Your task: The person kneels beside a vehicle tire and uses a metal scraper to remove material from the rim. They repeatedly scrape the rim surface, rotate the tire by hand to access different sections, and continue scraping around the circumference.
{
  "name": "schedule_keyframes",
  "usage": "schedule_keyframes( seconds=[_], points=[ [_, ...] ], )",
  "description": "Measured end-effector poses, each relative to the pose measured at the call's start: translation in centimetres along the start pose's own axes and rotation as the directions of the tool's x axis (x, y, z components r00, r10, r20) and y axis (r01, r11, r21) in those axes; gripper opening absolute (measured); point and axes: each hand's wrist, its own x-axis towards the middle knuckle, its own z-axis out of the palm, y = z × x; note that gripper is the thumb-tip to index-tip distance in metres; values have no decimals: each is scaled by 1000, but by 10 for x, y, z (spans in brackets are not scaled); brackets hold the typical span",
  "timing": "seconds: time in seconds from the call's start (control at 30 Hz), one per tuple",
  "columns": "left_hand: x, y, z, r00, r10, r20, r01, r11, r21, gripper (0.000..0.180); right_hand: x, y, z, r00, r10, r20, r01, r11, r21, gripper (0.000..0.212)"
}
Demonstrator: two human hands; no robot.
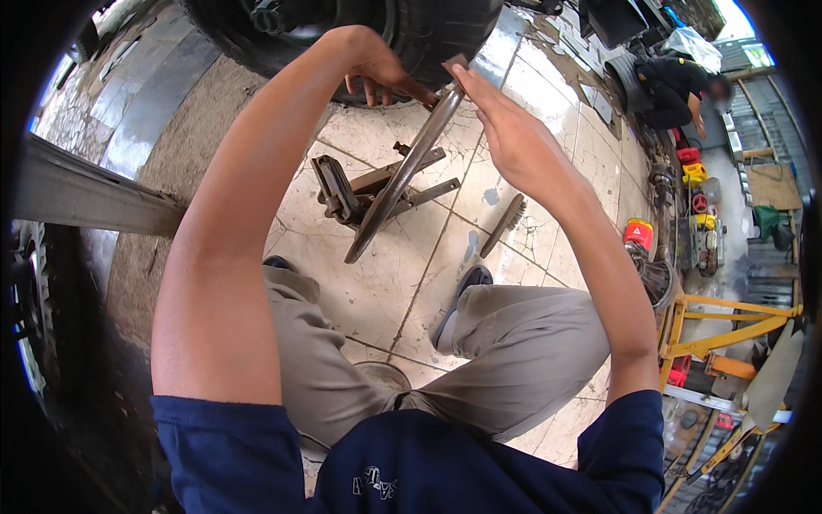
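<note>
A long, slightly curved metal bar slants in front of me, its far end raised between my hands. My left hand reaches over from the left, fingers bent, and grips the bar near that end. Against the same end lies my right hand, fingers straight and together. A small brown piece, like folded sandpaper, shows at its fingertips; the exact hold is partly hidden. Beneath the bar, a metal bracket assembly with flat arms rests on the tiles. A wire brush lies to the right.
A large black tyre stands just beyond my hands. At left is a metal post. On the right are a red and yellow can, a yellow frame and several tools. Another person crouches at far right.
</note>
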Motion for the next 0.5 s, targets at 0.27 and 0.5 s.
schedule_keyframes(
  seconds=[0.27,0.5],
  points=[
    [11,-17,-1,999,26,23,-23,996,-85,78,-1,-27,-6,995,-100,25,103,967,-232,73],
    [4,-18,3,1000,16,23,-15,997,-73,84,-5,-38,-12,993,-107,39,114,956,-270,76]
  ],
)
